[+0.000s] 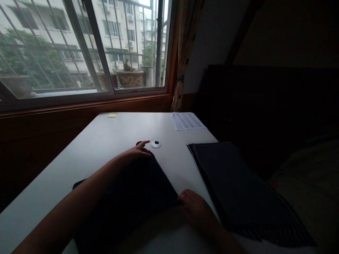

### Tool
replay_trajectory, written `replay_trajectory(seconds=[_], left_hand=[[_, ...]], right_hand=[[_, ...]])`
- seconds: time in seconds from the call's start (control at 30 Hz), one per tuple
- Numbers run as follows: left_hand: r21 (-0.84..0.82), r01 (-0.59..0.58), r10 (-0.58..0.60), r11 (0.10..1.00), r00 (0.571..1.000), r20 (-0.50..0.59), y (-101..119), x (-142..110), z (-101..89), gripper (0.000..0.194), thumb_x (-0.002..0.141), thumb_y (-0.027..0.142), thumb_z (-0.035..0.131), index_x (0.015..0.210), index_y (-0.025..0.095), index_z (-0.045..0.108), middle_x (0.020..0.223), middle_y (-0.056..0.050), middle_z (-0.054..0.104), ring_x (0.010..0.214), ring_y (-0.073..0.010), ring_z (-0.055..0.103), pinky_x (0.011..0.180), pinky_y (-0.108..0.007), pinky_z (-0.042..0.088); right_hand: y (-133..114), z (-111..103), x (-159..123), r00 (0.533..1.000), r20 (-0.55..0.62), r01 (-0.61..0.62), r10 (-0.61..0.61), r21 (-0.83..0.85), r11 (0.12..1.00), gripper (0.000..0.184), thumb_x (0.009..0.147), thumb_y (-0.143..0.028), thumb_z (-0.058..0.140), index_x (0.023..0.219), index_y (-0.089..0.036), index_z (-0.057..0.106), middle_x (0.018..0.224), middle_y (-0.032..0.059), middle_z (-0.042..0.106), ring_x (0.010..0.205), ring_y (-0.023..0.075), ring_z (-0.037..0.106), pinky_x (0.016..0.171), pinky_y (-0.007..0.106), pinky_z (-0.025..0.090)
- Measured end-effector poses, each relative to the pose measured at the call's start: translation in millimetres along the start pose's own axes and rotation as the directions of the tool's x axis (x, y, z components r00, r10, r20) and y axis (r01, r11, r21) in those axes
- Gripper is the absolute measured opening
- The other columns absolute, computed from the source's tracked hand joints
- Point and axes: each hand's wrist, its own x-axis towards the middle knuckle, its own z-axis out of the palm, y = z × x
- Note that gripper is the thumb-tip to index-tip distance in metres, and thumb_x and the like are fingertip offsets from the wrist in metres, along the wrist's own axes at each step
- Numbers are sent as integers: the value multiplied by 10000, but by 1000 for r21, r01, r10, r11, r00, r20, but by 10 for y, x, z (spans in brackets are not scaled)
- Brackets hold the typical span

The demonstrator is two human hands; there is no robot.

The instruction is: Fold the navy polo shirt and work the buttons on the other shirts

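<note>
Two hands on a dark cloth [132, 190] at the desk's [87, 151] seven o'clock.
The left hand [142, 151] touches its twelve-o'clock corner, fingers spread; the right hand [196, 211] pinches its edge at three. A fringed dark cloth [233, 183] lies toward four.

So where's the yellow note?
In the head view, the yellow note is at the far left corner of the white table, near the window.
</note>
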Motion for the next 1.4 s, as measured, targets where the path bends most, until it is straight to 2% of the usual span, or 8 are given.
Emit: replay_trajectory(seconds=[0.13, 0.3, 0.57, 0.67, 0.8, 0.9, 1.03, 1.4], left_hand=[[-12, -24, 24, 1000, 1000, -15, -110, 175, 50, 1004, 656, 164, 808, 1523, 265, 311, 965, -43, 658, 828, -186, 652, 776, -327, 513], [54, -52, 55, 997, 996, -64, -280, 295, 177, 964, 727, 213, 766, 1544, 270, 257, 970, -48, 687, 751, -159, 637, 747, -307, 493], [223, -102, 142, 970, 975, -173, -347, 277, 280, 816, 808, 271, 686, 1537, 262, 319, 1013, -79, 710, 956, -251, 655, 912, -387, 466], [230, -100, 143, 968, 973, -180, -325, 261, 244, 812, 868, 335, 626, 1569, 251, 224, 1142, -105, 700, 1036, -253, 642, 974, -395, 436], [193, -26, 46, 981, 994, -98, -295, 236, 97, 751, 897, 479, 572, 1537, 212, 282, 1281, -132, 651, 1077, -237, 641, 895, -331, 481], [198, 82, -78, 977, 997, -25, -261, 181, -40, 725, 804, 568, 668, 1405, 208, 482, 1180, -122, 688, 1018, -253, 659, 790, -303, 499], [206, 177, -188, 962, 982, 31, -167, 76, -130, 744, 685, 617, 767, 1286, 218, 584, 1145, -122, 688, 948, -276, 671, 721, -312, 499], [-34, 181, -171, 983, 964, 203, 1, -111, -123, 840, 750, 577, 737, 1472, 289, 417, 1281, -97, 636, 1101, -256, 637, 872, -318, 504]], right_hand=[[10, 7, -1, 999, 12, 32, -32, -3, 999, 270, 806, 19, 444, 919, -192, 568, 810, 33, 593, 742, 173, 565, 664, 273, 461], [-7, -5, -2, 1000, 7, 30, -30, -59, 998, 256, 808, 10, 456, 904, -189, 586, 804, 43, 596, 743, 184, 551, 663, 288, 453], [11, 10, -16, 1000, 25, 5, -5, -32, 999, 279, 778, 28, 481, 916, -191, 584, 839, 45, 588, 789, 193, 535, 695, 306, 456], [6, 15, -24, 999, 39, -14, 15, -39, 999, 290, 758, 34, 487, 913, -191, 584, 866, 51, 589, 814, 205, 526, 720, 330, 460], [-12, 19, -16, 996, 76, -48, 50, -37, 998, 290, 744, 42, 485, 895, -185, 584, 909, 63, 587, 841, 211, 518, 731, 342, 462], [-7, 34, -10, 994, 88, -61, 63, -29, 998, 299, 740, 40, 483, 906, -187, 583, 927, 64, 590, 857, 212, 516, 759, 355, 470], [4, 38, -10, 993, 94, -75, 76, -13, 997, 321, 718, 45, 480, 911, -191, 581, 929, 59, 587, 856, 209, 516, 758, 351, 474], [0, 26, -22, 988, 123, -102, 96, 38, 994, 306, 716, 60, 492, 879, -190, 562, 916, 54, 579, 858, 204, 519, 759, 334, 461]])
